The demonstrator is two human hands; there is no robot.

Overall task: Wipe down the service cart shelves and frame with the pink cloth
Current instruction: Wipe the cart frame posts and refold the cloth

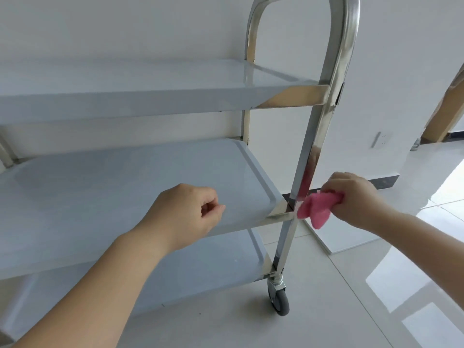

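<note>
I see the service cart (pixel 251 96) close in front of me, three pale shelves stacked between shiny steel uprights. My right hand (pixel 356 197) is clenched around the pink cloth (pixel 317 205), and the loose end of the cloth hangs against the near right post (pixel 324 121), just where the middle shelf (pixel 125 179) meets it at its front right corner. A pink reflection shows on the post above the cloth.

My left hand (pixel 185 212) hovers over the front part of the middle shelf, fingers curled in with the thumb near the fingertips, grasping nothing. I cannot tell whether it touches the shelf.

The middle shelf has a raised lip running along its right and front edges, rounded at the corner. The top shelf (pixel 150 81) sits above it with a thick front edge; the gap between the two is open. The bottom shelf (pixel 200 272) shows below my left forearm, its right edge ending at the caster wheel (pixel 280 301) under the post.

To the right of the post the tiled floor (pixel 351 297) lies open and glossy, with a white wall (pixel 401 71) behind and a wall socket (pixel 379 139) low on it. The looped handle (pixel 301 11) rises out of the top of the view.
</note>
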